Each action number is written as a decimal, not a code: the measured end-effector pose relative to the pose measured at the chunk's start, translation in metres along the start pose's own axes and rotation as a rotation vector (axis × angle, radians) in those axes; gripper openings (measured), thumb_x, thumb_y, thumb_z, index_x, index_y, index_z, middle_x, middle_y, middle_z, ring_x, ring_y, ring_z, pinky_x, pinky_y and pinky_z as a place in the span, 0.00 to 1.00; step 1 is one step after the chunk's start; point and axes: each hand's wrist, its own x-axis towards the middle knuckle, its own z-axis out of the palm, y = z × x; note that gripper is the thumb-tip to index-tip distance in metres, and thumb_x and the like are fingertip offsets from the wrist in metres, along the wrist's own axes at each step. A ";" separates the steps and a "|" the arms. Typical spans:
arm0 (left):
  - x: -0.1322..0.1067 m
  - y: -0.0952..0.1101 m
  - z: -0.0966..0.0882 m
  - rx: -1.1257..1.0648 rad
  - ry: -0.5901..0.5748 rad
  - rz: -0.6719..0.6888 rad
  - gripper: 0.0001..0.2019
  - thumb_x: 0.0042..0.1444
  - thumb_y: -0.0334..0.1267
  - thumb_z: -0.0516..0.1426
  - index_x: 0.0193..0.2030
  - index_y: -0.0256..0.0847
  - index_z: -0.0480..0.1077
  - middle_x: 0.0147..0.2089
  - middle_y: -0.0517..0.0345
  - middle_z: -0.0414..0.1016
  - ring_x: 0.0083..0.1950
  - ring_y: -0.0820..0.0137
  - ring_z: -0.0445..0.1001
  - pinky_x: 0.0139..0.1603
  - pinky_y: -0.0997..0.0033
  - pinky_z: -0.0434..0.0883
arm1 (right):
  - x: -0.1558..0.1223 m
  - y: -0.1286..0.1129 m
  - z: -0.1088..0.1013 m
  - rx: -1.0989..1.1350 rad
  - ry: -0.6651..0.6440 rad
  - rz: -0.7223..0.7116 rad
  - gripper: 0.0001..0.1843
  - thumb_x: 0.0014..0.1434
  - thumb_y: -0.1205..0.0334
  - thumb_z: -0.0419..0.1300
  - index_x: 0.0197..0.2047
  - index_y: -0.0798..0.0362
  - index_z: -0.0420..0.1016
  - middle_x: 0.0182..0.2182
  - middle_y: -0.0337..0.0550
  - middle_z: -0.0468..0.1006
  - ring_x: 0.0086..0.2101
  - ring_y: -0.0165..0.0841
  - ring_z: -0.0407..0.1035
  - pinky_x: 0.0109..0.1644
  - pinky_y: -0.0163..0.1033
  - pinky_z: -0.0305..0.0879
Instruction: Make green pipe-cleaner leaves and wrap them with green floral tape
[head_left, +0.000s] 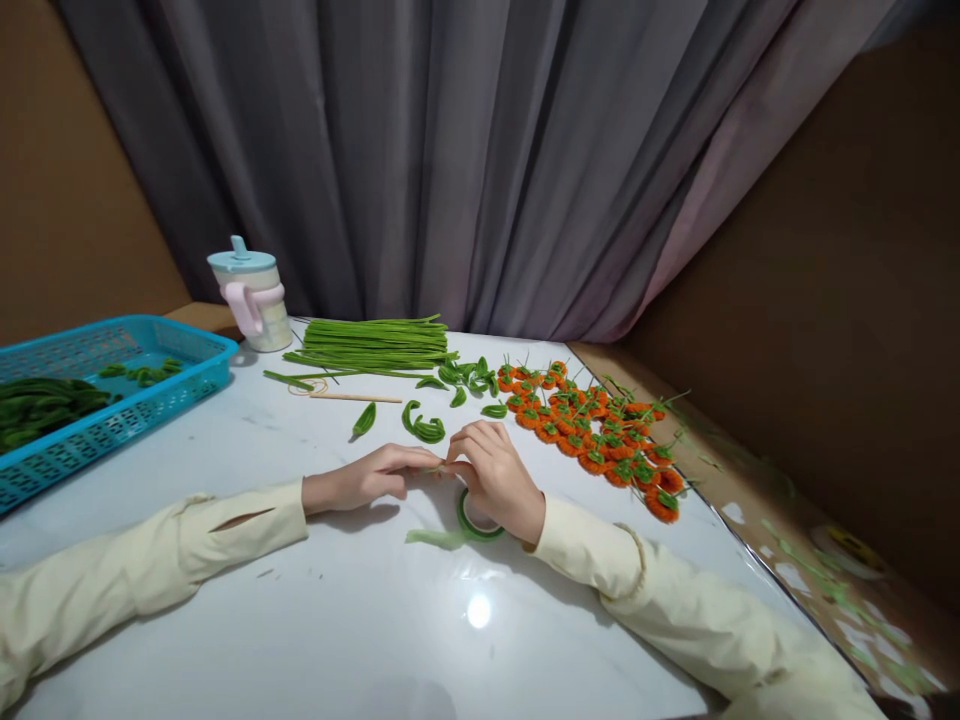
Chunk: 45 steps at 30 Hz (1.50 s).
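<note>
My left hand [367, 477] and my right hand [491, 470] meet at the middle of the white table [337, 610], fingertips pinched together on a small green piece I cannot make out. A roll of green tape [474, 522] lies under my right wrist, a loose strip [435, 538] trailing left. Curled green leaf pieces [424, 425] lie just beyond my fingers. Several orange flowers with green centres [600, 435] are spread to the right. A bundle of green stems [375, 345] lies farther back.
A blue plastic basket [112, 400] holding green pieces sits at the left. A lidded cup with a pink handle [253, 295] stands at the back left. A thin wooden stick [356, 397] lies near the stems. Grey curtain behind; the table's right edge is close to the flowers.
</note>
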 end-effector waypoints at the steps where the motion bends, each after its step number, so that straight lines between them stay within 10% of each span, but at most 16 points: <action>1: 0.000 0.000 0.000 0.015 -0.004 0.004 0.26 0.39 0.29 0.48 0.49 0.37 0.68 0.50 0.50 0.69 0.49 0.60 0.66 0.52 0.62 0.62 | 0.000 0.000 0.000 -0.005 -0.006 0.011 0.07 0.61 0.72 0.49 0.33 0.55 0.64 0.32 0.46 0.70 0.36 0.36 0.60 0.39 0.41 0.52; 24: 0.002 0.000 -0.002 -0.173 0.162 -0.128 0.30 0.38 0.30 0.48 0.53 0.38 0.66 0.49 0.51 0.72 0.46 0.62 0.67 0.45 0.65 0.62 | 0.002 -0.002 -0.014 0.173 -0.065 0.078 0.06 0.59 0.72 0.49 0.32 0.55 0.62 0.31 0.45 0.70 0.34 0.36 0.62 0.39 0.41 0.54; 30: 0.000 0.003 0.000 -0.158 0.180 -0.208 0.22 0.44 0.32 0.48 0.48 0.38 0.69 0.51 0.50 0.71 0.51 0.59 0.66 0.49 0.64 0.62 | -0.034 -0.021 -0.130 0.201 -0.125 0.477 0.12 0.60 0.56 0.55 0.30 0.55 0.66 0.28 0.44 0.70 0.30 0.33 0.64 0.34 0.35 0.59; 35: 0.001 0.007 0.002 -0.116 0.187 -0.361 0.18 0.50 0.37 0.48 0.48 0.42 0.69 0.52 0.53 0.71 0.56 0.56 0.63 0.51 0.63 0.61 | -0.142 -0.021 -0.215 -0.015 0.256 1.132 0.20 0.48 0.45 0.62 0.27 0.56 0.69 0.23 0.42 0.68 0.23 0.30 0.60 0.23 0.31 0.53; 39: 0.003 0.004 0.004 -0.097 0.225 -0.360 0.14 0.53 0.39 0.48 0.43 0.51 0.71 0.51 0.67 0.72 0.56 0.59 0.63 0.56 0.61 0.55 | -0.232 0.004 -0.232 -0.173 0.580 1.435 0.21 0.35 0.47 0.65 0.23 0.58 0.71 0.20 0.45 0.70 0.20 0.31 0.61 0.21 0.33 0.54; 45: 0.005 0.005 0.007 -0.106 0.274 -0.438 0.13 0.53 0.40 0.49 0.40 0.50 0.73 0.48 0.69 0.74 0.55 0.60 0.64 0.53 0.64 0.61 | -0.276 0.042 -0.233 -0.482 0.510 1.713 0.10 0.43 0.60 0.60 0.24 0.60 0.74 0.17 0.46 0.71 0.20 0.34 0.65 0.23 0.35 0.56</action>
